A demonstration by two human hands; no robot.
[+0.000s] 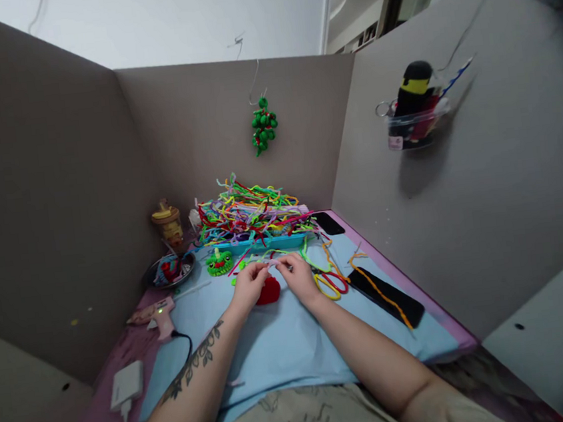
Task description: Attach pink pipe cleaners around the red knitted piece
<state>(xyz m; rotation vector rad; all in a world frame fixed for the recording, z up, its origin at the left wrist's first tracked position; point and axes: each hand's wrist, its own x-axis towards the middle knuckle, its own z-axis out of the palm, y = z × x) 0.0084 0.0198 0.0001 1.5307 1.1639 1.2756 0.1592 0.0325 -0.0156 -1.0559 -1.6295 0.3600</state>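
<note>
Close together over the middle of the light blue cloth, my left hand (251,281) and my right hand (295,276) each pinch a pale lilac pipe cleaner (272,262), which spans the short gap between them. Just below the fingers a red fuzzy piece (268,291) lies on the cloth. To the left sits a green fuzzy figure with eyes (219,262). Scissors with red and yellow handles (332,285) rest by my right wrist. Loose green and orange pipe cleaners (329,253) are scattered around them.
A blue tray (285,242) heaped with coloured pipe cleaners (249,211) stands at the back. A pink glue gun (160,314), a metal bowl (187,271) and a white adapter (127,384) are at left. At right lies a black phone-like slab (388,298). Grey panels enclose the table.
</note>
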